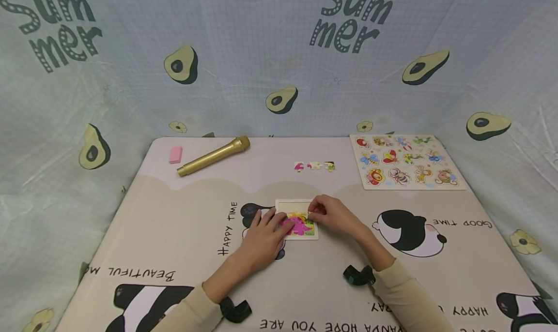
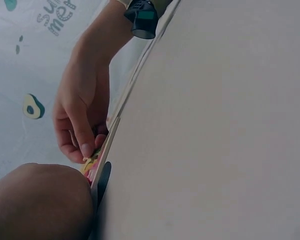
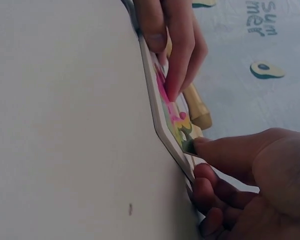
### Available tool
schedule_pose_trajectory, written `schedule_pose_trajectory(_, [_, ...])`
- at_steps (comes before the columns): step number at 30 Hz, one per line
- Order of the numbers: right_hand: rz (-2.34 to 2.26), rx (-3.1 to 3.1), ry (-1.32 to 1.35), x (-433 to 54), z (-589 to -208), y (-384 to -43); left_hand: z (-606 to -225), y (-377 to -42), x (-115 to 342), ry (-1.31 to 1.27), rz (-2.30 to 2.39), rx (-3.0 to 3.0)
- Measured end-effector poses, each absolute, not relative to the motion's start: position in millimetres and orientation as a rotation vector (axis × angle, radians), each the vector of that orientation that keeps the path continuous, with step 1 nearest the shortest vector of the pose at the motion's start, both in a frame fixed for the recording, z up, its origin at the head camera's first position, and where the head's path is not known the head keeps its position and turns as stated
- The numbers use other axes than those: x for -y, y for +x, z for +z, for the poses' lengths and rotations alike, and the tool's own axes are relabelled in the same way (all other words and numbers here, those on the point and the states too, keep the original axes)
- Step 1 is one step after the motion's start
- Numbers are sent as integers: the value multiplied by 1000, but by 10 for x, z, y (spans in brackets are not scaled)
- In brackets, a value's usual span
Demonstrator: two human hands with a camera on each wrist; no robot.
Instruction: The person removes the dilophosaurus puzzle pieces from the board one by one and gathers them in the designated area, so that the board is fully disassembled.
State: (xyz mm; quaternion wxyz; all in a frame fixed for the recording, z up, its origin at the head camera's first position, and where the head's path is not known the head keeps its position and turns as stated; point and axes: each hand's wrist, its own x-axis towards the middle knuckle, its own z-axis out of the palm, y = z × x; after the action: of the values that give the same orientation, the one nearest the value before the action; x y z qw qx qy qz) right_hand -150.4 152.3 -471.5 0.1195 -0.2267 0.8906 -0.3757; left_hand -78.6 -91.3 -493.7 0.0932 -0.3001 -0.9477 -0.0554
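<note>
A small jigsaw puzzle board [image 1: 292,205] with a pale frame lies on the table, its lower part filled with a pink dinosaur picture [image 1: 300,227]. My left hand [image 1: 259,242] rests over the board's left side, fingers extended, and one fingertip presses on the pink picture. At the right edge, my right hand [image 1: 334,217] pinches a puzzle piece between thumb and fingers; the right wrist view shows this puzzle piece [image 3: 189,146] with a dark green corner. Much of it is hidden by the thumb. The left wrist view shows the right hand's fingertips close above the board.
Three loose puzzle pieces [image 1: 314,166] lie in a row beyond the board. A sticker-like board of insects and animals [image 1: 407,162] is at the back right. A gold microphone [image 1: 213,156] and a pink block [image 1: 176,155] lie at the back left.
</note>
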Motion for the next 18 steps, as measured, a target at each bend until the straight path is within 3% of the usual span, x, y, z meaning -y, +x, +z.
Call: schedule_pose_trajectory(18, [-1123, -2563, -697, -1535, -4658, -1489, -4900, -756, 831, -971, -142, 2875])
